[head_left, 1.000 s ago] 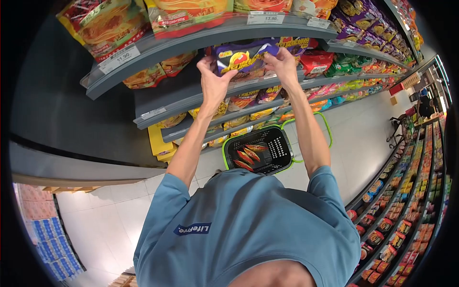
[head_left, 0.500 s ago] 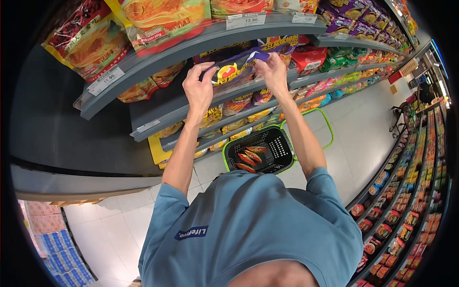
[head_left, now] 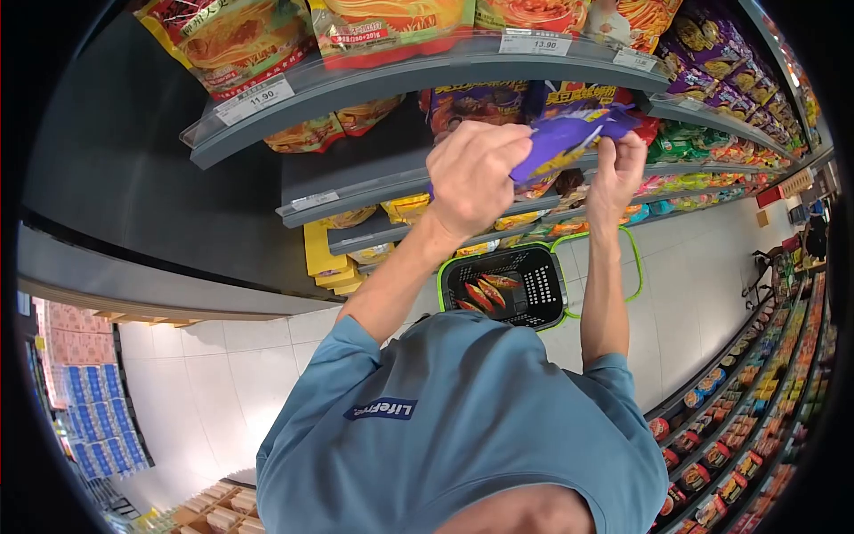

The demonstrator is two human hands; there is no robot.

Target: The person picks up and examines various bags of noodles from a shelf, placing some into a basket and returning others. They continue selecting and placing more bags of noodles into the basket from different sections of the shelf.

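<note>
Both hands hold a purple instant noodle bag (head_left: 562, 147) in front of the middle shelf. My left hand (head_left: 476, 173) is closed on its left edge, back of the hand toward me. My right hand (head_left: 616, 178) pinches its right end between thumb and fingers. The bag is tilted, and its printed front is seen only in part. Just behind it, similar purple noodle bags (head_left: 480, 105) stand on the shelf. Below my forearms, a black basket (head_left: 534, 307) with a green rim sits on the floor, with several red and yellow packets (head_left: 485, 292) inside.
The upper shelf edge (head_left: 400, 76) with price tags juts out above my hands. Large noodle bags (head_left: 391, 31) stand on it. Yellow boxes (head_left: 329, 258) are at the lower shelf end. Across the tiled aisle (head_left: 685, 258), shelves of cup noodles (head_left: 712, 445) run along the right.
The bag and both hands have moved right in view. The bag has turned from showing its front to a slanted position. My left hand has rolled over, its back now facing me.
</note>
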